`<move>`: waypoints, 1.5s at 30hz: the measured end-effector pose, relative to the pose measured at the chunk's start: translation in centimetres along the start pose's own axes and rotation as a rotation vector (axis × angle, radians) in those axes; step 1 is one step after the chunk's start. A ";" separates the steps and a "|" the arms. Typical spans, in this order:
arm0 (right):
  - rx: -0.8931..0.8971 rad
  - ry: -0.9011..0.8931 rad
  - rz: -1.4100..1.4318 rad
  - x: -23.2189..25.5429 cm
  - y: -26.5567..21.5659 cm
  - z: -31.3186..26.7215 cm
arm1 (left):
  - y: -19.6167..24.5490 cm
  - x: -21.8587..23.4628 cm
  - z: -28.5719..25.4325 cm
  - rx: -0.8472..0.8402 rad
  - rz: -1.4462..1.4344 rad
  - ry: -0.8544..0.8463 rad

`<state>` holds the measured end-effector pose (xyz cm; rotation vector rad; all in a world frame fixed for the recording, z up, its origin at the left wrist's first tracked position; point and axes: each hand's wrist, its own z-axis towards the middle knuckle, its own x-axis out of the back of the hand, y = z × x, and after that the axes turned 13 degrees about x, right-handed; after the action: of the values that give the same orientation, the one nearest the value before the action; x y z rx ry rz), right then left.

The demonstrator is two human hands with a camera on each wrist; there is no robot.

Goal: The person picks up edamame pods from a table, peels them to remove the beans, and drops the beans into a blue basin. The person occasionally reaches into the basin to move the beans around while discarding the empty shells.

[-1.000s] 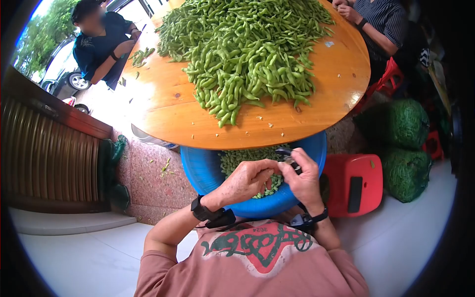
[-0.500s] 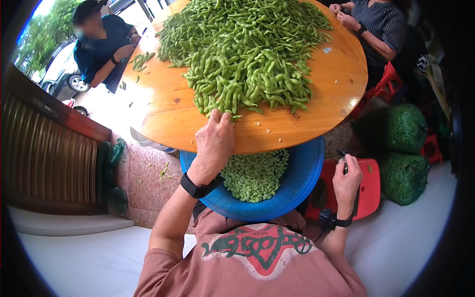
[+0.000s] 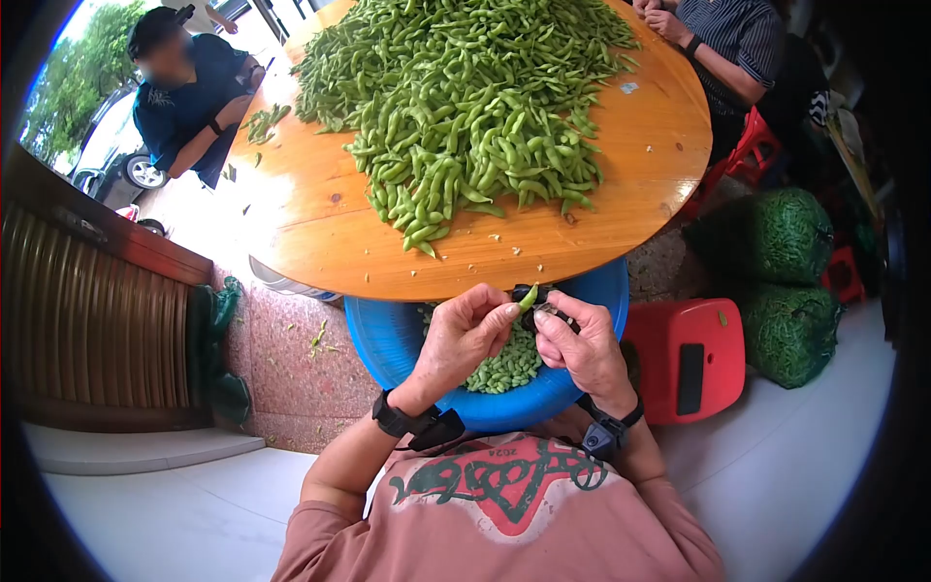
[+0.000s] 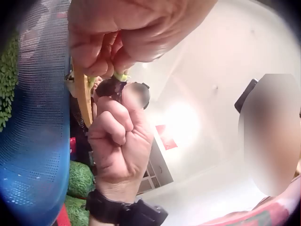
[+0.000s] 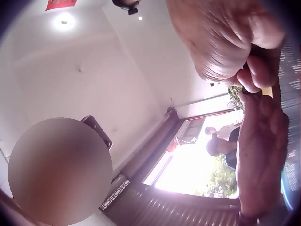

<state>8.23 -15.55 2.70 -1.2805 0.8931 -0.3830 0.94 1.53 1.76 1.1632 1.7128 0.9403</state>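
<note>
My left hand point(image 3: 460, 339) pinches a green soybean pod point(image 3: 529, 297) upright between thumb and fingers, over the basin's far side. Facing it closely, my right hand point(image 3: 588, 357) grips a small black tool point(image 4: 110, 87) whose exact kind I cannot tell. In the left wrist view the pod's green tip point(image 4: 121, 76) meets the tool. Below both hands is a blue basin point(image 3: 380, 351) with shelled green beans point(image 3: 502, 372) in it, partly covered by the hands. A large heap of soybean pods point(image 3: 465, 126) covers much of the round wooden table point(image 3: 320, 252).
A red stool point(image 3: 679, 339) stands right of the basin, with green mesh sacks point(image 3: 790, 335) beyond it. Two people sit across the table, one in dark blue point(image 3: 179, 112) at left, one in stripes point(image 3: 732, 44) at right. Bean scraps dot the table edge.
My left hand reached to the near edge of the pod heap and has come back over the basin with a pod. The right hand moved in from above the red stool to meet it.
</note>
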 end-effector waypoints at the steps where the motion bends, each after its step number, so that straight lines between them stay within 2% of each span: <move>1: -0.001 0.001 -0.001 0.1 0.2 0.0 | -0.4 -0.1 0.0 0.001 -0.001 0.000; 3: -0.008 0.003 0.061 0.3 0.4 -0.1 | -0.9 -0.5 0.0 -0.110 0.176 0.123; 4: -0.009 0.004 0.062 0.4 0.4 -0.1 | -1.0 -0.7 -0.1 -0.108 0.176 0.123; 6: -0.035 -0.007 0.149 0.5 0.4 0.0 | -1.1 -1.1 -0.2 -0.262 0.365 0.283; 7: -0.036 -0.007 0.150 0.4 0.5 0.0 | -1.3 -1.2 -0.3 -0.260 0.366 0.284; 9: -0.017 0.025 0.108 0.1 0.7 0.0 | -1.6 -1.2 -0.3 -0.400 0.514 0.342; 10: -0.017 0.026 0.109 0.2 0.8 0.0 | -1.5 -1.1 -0.4 -0.399 0.516 0.341; 12: -0.025 0.004 0.184 0.6 1.0 0.1 | -1.3 -0.6 -0.6 0.082 -0.192 -0.071; 13: -0.026 0.004 0.184 0.9 1.0 0.0 | -1.6 -0.3 -0.6 0.083 -0.192 -0.071; 15: -0.093 -0.074 0.306 1.3 0.6 -0.1 | -2.1 0.4 -0.5 0.331 -0.624 -0.417; 17: -0.105 -0.077 0.311 1.7 0.6 -0.2 | -1.7 0.4 -0.8 0.337 -0.586 -0.427; 19: -0.117 -0.079 0.311 1.7 0.5 -0.3 | -1.0 0.2 -0.6 0.262 -0.236 -0.266; 20: -0.098 -0.059 0.150 1.5 0.7 -0.4 | -1.1 0.5 -0.4 0.169 -0.060 -0.209; 21: -0.078 -0.039 -0.010 1.3 0.9 -0.6 | -1.1 0.2 -0.3 0.169 -0.060 -0.209; 22: -0.079 -0.040 -0.010 1.0 1.2 -0.7 | -1.3 -0.2 -0.2 0.091 0.085 -0.109; 23: 0.021 -0.077 -0.205 0.8 1.5 -0.8 | -1.4 -0.4 -0.2 0.013 0.228 -0.009; 24: 0.121 -0.115 -0.399 0.6 1.7 -0.8 | -1.3 -0.2 -0.2 0.013 0.347 -0.001; 25: 0.121 -0.116 -0.399 0.5 1.5 -0.7 | -1.0 -0.1 -0.3 0.013 0.347 0.000; 27: 0.077 -0.096 -0.429 0.3 0.9 -0.8 | -0.4 0.1 -0.6 -0.054 0.607 0.013; 28: 0.077 -0.095 -0.433 0.5 1.1 -0.8 | -0.6 0.3 -0.5 -0.057 0.604 0.011; 30: 0.154 -0.114 -0.500 0.8 1.9 -0.8 | -1.5 0.7 -0.6 -0.250 0.872 0.043; 31: 0.155 -0.115 -0.500 0.8 1.9 -0.8 | -1.7 0.8 -0.7 -0.251 0.872 0.044; 33: 0.277 -0.114 -0.698 0.6 2.1 -0.7 | -1.8 0.9 -0.7 -0.229 0.851 0.031; 34: 0.280 -0.116 -0.699 0.4 2.3 -0.6 | -1.8 0.7 -0.7 -0.232 0.851 0.033; 36: 0.355 -0.016 -0.799 -0.3 3.0 -0.6 | -2.1 -0.2 -0.9 0.075 0.382 0.009; 37: 0.358 -0.017 -0.802 -0.6 3.3 -0.5 | -2.5 -0.4 -0.7 0.071 0.381 0.009; 40: 0.543 0.055 -0.962 -1.4 4.3 -0.4 | -3.7 -0.8 0.1 0.161 -0.080 -0.011; 43: 0.567 0.022 -1.005 -1.7 4.8 -0.3 | -3.6 -1.4 0.1 0.168 -0.129 0.037; 44: 0.571 0.020 -1.003 -1.8 5.0 -0.3 | -3.8 -1.7 0.0 0.196 -0.270 0.052; 45: 0.590 0.010 -1.018 -1.8 5.2 -0.2 | -4.4 -2.0 0.2 0.192 -0.269 0.055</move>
<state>5.75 -12.93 -1.54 -1.0780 0.0296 -1.3391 0.16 -1.59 -1.88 1.0013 1.9803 0.6599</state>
